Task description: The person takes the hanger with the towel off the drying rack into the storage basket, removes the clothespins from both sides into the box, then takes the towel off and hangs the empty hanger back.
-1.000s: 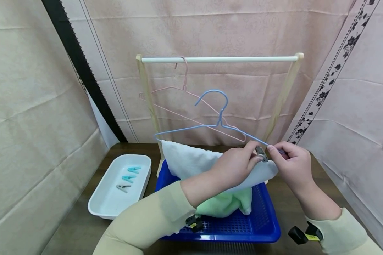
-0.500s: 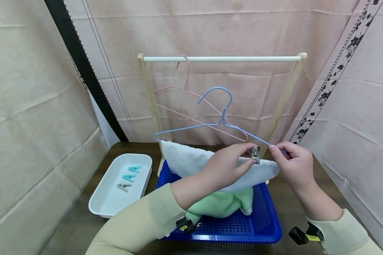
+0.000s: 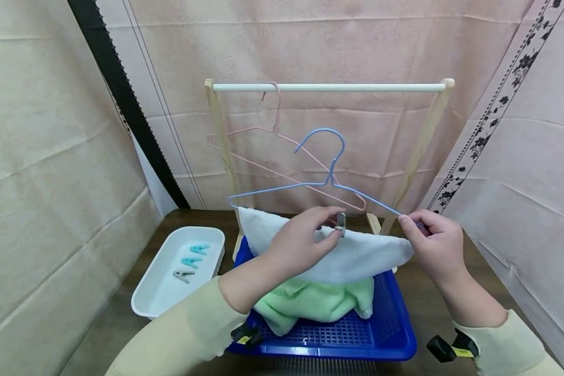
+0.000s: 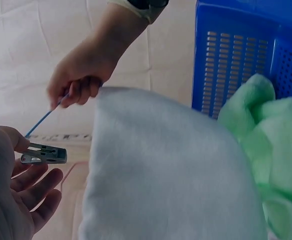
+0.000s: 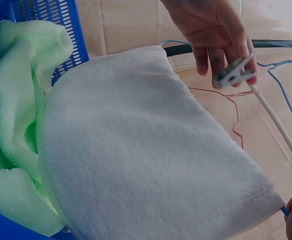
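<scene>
Near the right end of the blue hanger (image 3: 336,164), my right hand (image 3: 434,240) grips the wire. A white towel (image 3: 366,258) hangs folded over the hanger's lower bar. My left hand (image 3: 298,240) pinches a grey clothespin (image 3: 341,223) between thumb and fingers, just in front of the towel's upper edge. The left wrist view shows this clothespin (image 4: 48,154) apart from the towel (image 4: 161,165). Below lies a bunched green towel (image 3: 319,300) in the blue basket (image 3: 399,324).
On the left stands a white tray (image 3: 150,292) with two teal clothespins (image 3: 199,249) and a grey clothespin (image 3: 183,275). Behind the hands, a pink hanger (image 3: 277,112) hangs from the rack's white rail (image 3: 357,87).
My left hand has moved left along the towel with the grey clothespin, from beside the right hand to near the towel's middle. The right hand and blue hanger have shifted slightly right.
</scene>
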### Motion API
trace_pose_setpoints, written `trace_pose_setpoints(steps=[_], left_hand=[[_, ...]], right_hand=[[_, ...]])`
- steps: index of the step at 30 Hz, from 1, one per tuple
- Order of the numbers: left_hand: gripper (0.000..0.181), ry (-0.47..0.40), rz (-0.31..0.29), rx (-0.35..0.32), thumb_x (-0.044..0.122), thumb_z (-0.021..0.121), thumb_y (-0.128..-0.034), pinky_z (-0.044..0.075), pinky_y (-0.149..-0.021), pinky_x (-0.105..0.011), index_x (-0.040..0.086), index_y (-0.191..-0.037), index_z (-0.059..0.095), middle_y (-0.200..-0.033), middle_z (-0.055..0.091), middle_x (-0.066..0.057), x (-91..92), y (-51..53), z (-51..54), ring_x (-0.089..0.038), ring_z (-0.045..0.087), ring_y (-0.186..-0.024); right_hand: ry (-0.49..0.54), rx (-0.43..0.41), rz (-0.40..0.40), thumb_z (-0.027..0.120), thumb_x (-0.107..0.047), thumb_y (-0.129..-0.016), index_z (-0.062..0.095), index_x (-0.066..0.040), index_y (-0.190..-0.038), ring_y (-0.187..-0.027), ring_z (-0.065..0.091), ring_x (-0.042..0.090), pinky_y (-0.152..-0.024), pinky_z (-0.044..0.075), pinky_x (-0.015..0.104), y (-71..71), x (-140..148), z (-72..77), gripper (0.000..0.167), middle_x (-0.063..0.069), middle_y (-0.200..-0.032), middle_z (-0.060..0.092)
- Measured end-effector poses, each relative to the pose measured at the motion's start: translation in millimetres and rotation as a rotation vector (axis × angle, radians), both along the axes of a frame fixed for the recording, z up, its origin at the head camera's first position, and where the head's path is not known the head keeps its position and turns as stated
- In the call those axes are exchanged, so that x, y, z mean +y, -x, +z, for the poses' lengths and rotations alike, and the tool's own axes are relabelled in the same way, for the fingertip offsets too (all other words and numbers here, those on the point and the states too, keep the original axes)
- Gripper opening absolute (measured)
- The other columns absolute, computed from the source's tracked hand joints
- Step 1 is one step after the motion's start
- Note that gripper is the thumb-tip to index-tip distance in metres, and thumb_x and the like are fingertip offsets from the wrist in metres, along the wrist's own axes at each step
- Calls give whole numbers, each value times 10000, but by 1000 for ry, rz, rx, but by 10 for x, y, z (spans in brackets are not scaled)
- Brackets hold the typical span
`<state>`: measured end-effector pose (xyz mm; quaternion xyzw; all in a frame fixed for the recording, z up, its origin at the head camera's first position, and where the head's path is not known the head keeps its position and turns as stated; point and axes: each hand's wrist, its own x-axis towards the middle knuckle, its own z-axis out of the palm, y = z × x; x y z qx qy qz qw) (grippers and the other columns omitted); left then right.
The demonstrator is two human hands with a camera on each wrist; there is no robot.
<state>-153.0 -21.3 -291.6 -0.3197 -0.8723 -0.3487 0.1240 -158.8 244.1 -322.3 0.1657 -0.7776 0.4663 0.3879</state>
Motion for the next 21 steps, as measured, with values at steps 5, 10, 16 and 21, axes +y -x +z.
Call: trace_pose_setpoints(steps=[5, 10, 16, 21], left_hand=[[392, -54, 37, 1, 239, 647, -966, 502, -898, -257, 171, -1349, 597, -1210, 638, 65, -235, -9, 9, -47, 618, -1069], [370, -80, 86, 28, 199, 667, -950, 514, -876, -271, 178, -1317, 627, -1164, 646, 70, -446, -17, -30, -36, 625, -1039], [366, -93, 129, 17, 163, 667, -943, 529, -874, -300, 172, -1308, 639, -1191, 639, 58, -659, -33, -90, -59, 626, -1044], [359, -61, 173, 10, 159, 654, -943, 538, -863, -319, 175, -1302, 642, -1199, 634, 46, -838, -59, -100, -86, 628, -1033]], right_hand=[[-2, 17, 11, 680, 122, -808, 644, 14, -654, -494, 315, 18, -444, 242, 211, -9, -7, 17, 191, -94, -537, 387], [-7, 25, 16, 684, 117, -809, 644, 4, -658, -496, 314, 22, -442, 238, 213, 14, 11, -3, 192, -90, -537, 380], [-8, 30, 14, 687, 114, -801, 643, 5, -659, -498, 313, 19, -442, 229, 215, 34, 31, -26, 185, -92, -535, 375], [-3, 32, 16, 685, 112, -803, 636, 13, -656, -496, 312, 18, -440, 223, 214, 35, 34, -15, 184, -91, -530, 368]])
